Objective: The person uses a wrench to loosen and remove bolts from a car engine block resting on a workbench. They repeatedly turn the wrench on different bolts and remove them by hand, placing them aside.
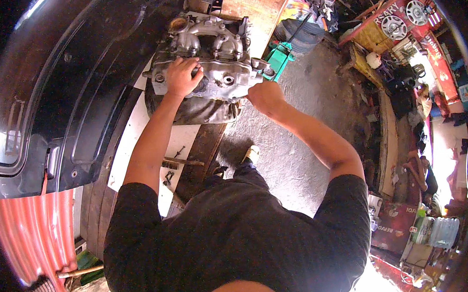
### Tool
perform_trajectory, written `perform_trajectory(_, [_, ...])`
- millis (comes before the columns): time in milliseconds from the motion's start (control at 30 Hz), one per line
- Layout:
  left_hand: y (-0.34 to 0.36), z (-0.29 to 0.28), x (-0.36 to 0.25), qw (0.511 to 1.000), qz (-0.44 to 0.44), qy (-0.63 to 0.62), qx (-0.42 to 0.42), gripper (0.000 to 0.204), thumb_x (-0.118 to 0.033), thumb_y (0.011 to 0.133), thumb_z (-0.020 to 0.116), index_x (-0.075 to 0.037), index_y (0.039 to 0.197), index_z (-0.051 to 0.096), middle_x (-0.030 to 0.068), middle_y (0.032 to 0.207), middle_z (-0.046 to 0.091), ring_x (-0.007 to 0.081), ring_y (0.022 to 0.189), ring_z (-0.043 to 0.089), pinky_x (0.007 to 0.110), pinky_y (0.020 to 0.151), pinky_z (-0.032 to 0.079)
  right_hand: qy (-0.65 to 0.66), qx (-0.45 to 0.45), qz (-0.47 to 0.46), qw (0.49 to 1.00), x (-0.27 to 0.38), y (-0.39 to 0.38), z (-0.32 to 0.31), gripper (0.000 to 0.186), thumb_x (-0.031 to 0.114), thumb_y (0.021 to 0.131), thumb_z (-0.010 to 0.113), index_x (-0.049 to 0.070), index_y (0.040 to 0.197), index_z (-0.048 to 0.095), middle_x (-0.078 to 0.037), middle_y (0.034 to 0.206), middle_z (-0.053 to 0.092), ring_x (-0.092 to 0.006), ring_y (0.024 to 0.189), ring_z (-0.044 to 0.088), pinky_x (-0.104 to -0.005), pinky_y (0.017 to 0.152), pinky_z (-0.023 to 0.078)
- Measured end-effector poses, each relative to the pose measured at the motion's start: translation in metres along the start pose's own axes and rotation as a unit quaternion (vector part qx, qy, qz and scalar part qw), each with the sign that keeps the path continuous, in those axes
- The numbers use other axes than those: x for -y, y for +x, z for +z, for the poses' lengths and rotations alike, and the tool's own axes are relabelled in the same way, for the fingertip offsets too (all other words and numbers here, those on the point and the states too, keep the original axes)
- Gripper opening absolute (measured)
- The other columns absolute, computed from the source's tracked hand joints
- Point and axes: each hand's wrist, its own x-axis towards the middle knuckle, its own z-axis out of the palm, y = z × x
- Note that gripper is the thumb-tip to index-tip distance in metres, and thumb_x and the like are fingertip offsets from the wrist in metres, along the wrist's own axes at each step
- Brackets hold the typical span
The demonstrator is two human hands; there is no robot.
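Observation:
A grey metal engine (216,76) lies on a bench in front of me, with curved intake pipes on its far side. My left hand (183,77) rests on the left part of its near metal cover, fingers apart and slightly bent over the surface. At the engine's right end, my right hand (266,99) is closed in a fist against the lower corner. Whatever sits inside that fist is hidden by the fingers. A round, oil-stained opening (178,24) shows at the far left of the engine.
A dark vehicle panel (84,80) stands close on the left. On the white board (125,153) nearer me lie a wooden-handled brush (176,164) and small dark metal parts (167,178). Beyond the engine's right side, a green floor jack (279,58) stands by tyres (303,36).

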Motion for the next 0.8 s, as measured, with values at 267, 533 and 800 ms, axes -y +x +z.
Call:
perform_trajectory(267, [-0.003,-0.002,-0.001,1.0,0.001,0.026,0.002,0.018,-0.027,0.075,0.063,-0.009,0.076,0.062,0.0016,0.099,0.068,0.0231,0.078,0.057,0.037,0.069,0.047,0.494,0.004,0.304,0.815,0.038,-0.053,0.089,0.061,0.061,0.088,0.043,0.005,0.089,0.067,-0.02,0.077,0.063,-0.0333,0.077,0.062,-0.0446,0.072,0.047])
perform_trajectory(533, [-0.002,-0.004,0.0,1.0,-0.002,0.014,-0.004,0.017,-0.026,0.074,0.063,-0.009,0.076,0.063,0.0015,0.098,0.068,0.0224,0.077,0.058,0.037,0.069,0.047,0.682,-0.082,0.363,0.63,0.119,-0.039,0.168,0.057,0.055,0.09,0.048,0.003,0.068,0.056,-0.002,0.056,0.042,-0.0123,0.056,0.038,-0.032,0.054,0.035])
perform_trajectory(800, [-0.002,-0.003,0.003,1.0,-0.003,0.006,0.004,0.016,-0.025,0.073,0.063,-0.01,0.075,0.062,0.0006,0.098,0.068,0.0215,0.075,0.058,0.035,0.068,0.047,0.663,-0.108,0.38,0.636,0.131,-0.028,0.178,0.058,0.052,0.091,0.048,-0.001,0.072,0.058,-0.003,0.057,0.044,-0.0134,0.058,0.038,-0.0338,0.054,0.037])
